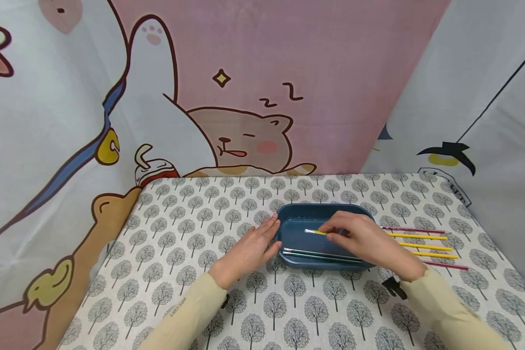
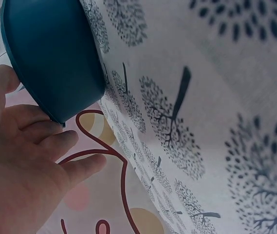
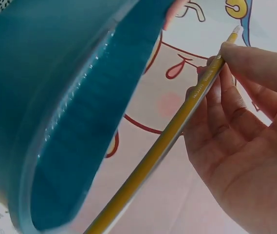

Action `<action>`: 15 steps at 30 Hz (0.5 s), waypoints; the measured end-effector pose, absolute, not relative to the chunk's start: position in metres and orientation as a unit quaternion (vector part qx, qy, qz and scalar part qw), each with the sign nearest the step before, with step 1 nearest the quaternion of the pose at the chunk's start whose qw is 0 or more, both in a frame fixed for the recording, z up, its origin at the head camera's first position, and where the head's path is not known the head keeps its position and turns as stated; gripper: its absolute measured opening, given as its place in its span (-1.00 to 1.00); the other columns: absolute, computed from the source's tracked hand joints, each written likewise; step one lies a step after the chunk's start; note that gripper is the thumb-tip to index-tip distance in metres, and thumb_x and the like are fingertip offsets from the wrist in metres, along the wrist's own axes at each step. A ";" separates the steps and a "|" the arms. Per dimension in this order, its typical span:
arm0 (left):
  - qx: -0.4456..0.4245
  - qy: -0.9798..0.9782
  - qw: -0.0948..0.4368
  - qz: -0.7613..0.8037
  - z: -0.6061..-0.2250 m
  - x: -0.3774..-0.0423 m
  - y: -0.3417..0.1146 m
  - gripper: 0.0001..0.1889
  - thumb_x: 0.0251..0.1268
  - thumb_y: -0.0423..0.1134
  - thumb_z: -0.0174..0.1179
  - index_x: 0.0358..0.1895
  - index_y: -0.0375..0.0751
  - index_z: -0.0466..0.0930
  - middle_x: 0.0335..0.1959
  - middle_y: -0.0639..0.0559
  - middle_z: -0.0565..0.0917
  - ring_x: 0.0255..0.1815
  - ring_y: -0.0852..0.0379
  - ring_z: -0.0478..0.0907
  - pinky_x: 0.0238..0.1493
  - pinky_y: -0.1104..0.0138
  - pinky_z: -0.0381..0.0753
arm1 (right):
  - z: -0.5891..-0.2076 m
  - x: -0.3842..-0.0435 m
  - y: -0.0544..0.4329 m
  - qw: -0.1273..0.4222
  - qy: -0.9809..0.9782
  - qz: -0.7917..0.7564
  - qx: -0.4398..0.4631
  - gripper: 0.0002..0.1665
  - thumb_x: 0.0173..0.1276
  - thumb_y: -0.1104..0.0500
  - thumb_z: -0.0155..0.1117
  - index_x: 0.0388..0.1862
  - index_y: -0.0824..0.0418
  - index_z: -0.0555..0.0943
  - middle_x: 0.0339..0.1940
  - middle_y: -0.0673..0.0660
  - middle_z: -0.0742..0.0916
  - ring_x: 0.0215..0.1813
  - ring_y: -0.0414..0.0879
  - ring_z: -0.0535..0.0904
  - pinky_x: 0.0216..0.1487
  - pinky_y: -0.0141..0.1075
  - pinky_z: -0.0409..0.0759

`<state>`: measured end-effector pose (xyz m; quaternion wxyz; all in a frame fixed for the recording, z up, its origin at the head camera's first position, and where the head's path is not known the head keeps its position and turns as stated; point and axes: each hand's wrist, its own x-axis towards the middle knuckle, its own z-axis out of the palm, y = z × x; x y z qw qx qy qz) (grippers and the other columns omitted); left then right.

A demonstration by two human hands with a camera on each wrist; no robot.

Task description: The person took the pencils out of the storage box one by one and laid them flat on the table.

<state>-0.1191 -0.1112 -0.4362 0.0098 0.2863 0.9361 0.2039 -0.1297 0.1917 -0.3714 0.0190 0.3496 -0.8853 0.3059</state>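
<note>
On the patterned cloth sits a dark blue oblong tray (image 1: 293, 211). My left hand (image 1: 255, 245) is at its left end, fingers extended and fingertips at the rim. In the left wrist view the left hand (image 2: 36, 141) has its thumb and fingers against the tray's outer wall (image 2: 55, 58). Over the tray, my right hand (image 1: 358, 236) pinches a slim yellow stick (image 1: 321, 232) with a pale tip. Thumb and fingertips hold the yellow stick (image 3: 177, 122) near that tip in the right wrist view; printed letters run along it. Two dark green sticks (image 1: 323, 254) lie along the tray's near side.
Right of the tray, yellow sticks (image 1: 435, 249) and dark red sticks (image 1: 448, 265) lie side by side on the cloth, partly hidden by the right hand and wrist. A cartoon-printed curtain (image 1: 332, 73) hangs behind the table (image 1: 192, 209).
</note>
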 end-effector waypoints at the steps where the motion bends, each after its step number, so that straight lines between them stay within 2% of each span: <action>1: 0.286 0.936 0.009 0.203 -0.436 -0.119 -0.111 -0.35 0.66 0.00 0.01 0.58 -0.35 0.21 0.67 -0.16 0.08 0.63 -0.14 0.14 0.51 -0.20 0.29 | -0.370 -0.128 0.194 0.022 -0.886 0.306 0.348 -0.70 0.36 0.33 0.46 -0.05 -0.03 0.79 -0.21 -0.18 0.72 -0.27 -0.35 0.59 -0.35 -0.38 0.62; 5: 0.286 0.937 0.010 0.198 -0.437 -0.119 -0.111 -0.35 0.66 -0.01 0.01 0.59 -0.35 0.21 0.68 -0.15 0.07 0.62 -0.15 0.16 0.50 -0.19 0.29 | -0.365 -0.122 0.205 0.037 -0.889 0.303 0.342 -0.66 0.35 0.34 0.46 -0.06 -0.08 0.78 -0.19 -0.20 0.72 -0.30 -0.37 0.56 -0.41 -0.40 0.57; 15: 0.284 0.938 0.013 0.200 -0.435 -0.118 -0.111 -0.35 0.67 -0.01 0.00 0.59 -0.35 0.20 0.68 -0.11 0.04 0.63 -0.14 0.16 0.53 -0.18 0.27 | -0.361 -0.104 0.242 0.085 -0.907 0.268 0.314 -0.64 0.29 0.37 0.49 -0.06 -0.04 0.79 -0.16 -0.22 0.71 -0.33 -0.37 0.47 -0.44 -0.42 0.46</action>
